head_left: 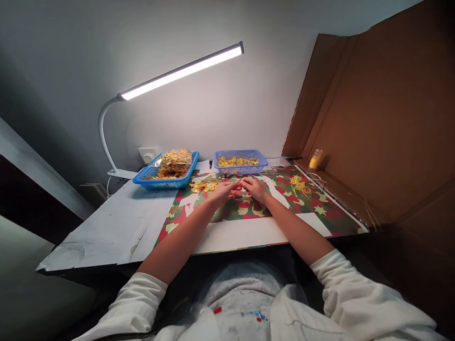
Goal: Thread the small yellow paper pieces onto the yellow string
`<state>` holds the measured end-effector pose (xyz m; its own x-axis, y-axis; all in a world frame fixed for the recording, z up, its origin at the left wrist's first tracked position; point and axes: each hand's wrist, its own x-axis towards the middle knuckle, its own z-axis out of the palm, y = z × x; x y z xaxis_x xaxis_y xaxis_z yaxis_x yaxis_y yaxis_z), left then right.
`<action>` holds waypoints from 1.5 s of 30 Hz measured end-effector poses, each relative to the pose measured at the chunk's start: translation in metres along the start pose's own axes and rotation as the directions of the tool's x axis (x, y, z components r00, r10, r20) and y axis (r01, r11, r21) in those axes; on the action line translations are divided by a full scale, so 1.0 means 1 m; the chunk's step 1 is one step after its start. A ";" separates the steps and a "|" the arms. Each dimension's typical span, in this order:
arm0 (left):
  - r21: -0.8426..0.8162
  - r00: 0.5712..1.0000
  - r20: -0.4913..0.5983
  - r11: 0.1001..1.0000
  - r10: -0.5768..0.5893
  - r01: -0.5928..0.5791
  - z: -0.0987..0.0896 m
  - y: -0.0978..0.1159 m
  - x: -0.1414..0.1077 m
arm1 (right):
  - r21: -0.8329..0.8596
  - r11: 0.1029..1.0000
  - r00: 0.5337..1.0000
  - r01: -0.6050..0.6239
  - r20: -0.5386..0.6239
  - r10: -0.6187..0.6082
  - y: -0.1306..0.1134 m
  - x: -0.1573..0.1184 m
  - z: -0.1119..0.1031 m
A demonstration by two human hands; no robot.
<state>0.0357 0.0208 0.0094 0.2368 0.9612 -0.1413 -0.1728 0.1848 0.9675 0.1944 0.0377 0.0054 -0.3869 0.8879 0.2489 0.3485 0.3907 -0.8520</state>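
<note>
My left hand (pixel 226 191) and my right hand (pixel 253 188) meet over the middle of the patterned table cover (pixel 245 211). Both sets of fingers are pinched together, fingertips nearly touching. Whatever sits between them is too small to make out. Just left of my left hand lies a loose pile of yellow pieces (pixel 205 185). Behind my hands stands a purple-blue basket (pixel 241 169) with small golden yellow pieces (pixel 238 161) in it. To the right of my right hand is a tangle of yellow thread-like strands (pixel 300 186).
At the back left, a blue basket (pixel 165 183) holds a clear plastic bag of yellow pieces (pixel 176 161). A lit lamp (pixel 185 71) reaches over the table. A small bottle with yellow contents (pixel 314 159) stands at right, beside a tall cardboard panel (pixel 384 113).
</note>
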 end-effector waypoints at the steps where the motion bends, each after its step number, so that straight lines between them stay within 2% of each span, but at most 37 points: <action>1: -0.020 1.000 0.009 1.000 0.006 -0.006 0.000 -0.001 0.001 | -0.008 1.000 1.000 0.024 0.017 -0.023 0.000 -0.001 0.001; 5: -0.120 0.997 0.000 0.990 0.079 -0.078 0.000 -0.004 0.004 | -0.031 0.996 0.994 0.087 0.065 -0.084 0.001 -0.001 0.003; 8: -0.155 0.995 0.024 0.984 0.095 -0.090 -0.001 -0.003 0.005 | -0.023 0.991 0.988 0.135 0.075 -0.133 0.005 -0.001 0.004; 13: -0.152 0.990 -0.084 0.981 0.111 -0.122 -0.005 0.002 0.006 | -0.041 0.990 0.988 0.135 0.086 -0.131 0.009 0.000 0.004; 16: -0.105 0.982 -0.101 0.980 0.159 -0.169 -0.008 0.004 0.007 | -0.071 0.989 0.987 0.130 0.101 -0.123 0.010 -0.001 0.004; 19: -0.029 0.968 -0.091 0.971 0.234 -0.237 -0.011 0.004 0.007 | -0.093 0.989 0.986 0.117 0.129 -0.104 0.010 -0.001 0.004; 21: 0.078 0.953 -0.075 0.955 0.293 -0.287 -0.011 0.004 0.006 | -0.089 0.988 0.984 0.128 0.135 -0.115 0.009 -0.001 0.003; 26: 0.356 0.918 0.051 0.852 0.392 -0.384 -0.012 0.003 0.000 | 0.052 0.994 0.996 0.094 -0.010 -0.094 0.008 0.002 0.001; 31: 0.456 0.909 0.166 0.787 0.383 -0.415 -0.014 -0.004 0.003 | 0.171 0.978 0.993 0.120 -0.041 -0.115 0.007 0.002 0.001; 35: 0.515 0.916 0.199 0.758 0.347 -0.399 -0.015 -0.008 0.005 | 0.229 0.968 0.991 0.103 -0.111 -0.080 0.005 0.001 0.002; 40: 0.421 0.934 0.163 0.834 0.316 -0.356 -0.012 -0.003 0.001 | 0.420 0.907 0.980 0.029 -0.189 0.056 0.004 0.003 -0.001; 45: 0.154 0.971 0.098 0.961 0.217 -0.230 -0.006 -0.004 0.002 | 0.548 0.834 0.953 -0.062 -0.215 0.212 0.004 0.004 -0.005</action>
<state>0.0309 0.0234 0.0037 0.2857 0.9538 0.0933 -0.0737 -0.0752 0.9944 0.1980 0.0439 0.0055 -0.1116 0.9815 0.1559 -0.1536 0.1379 -0.9785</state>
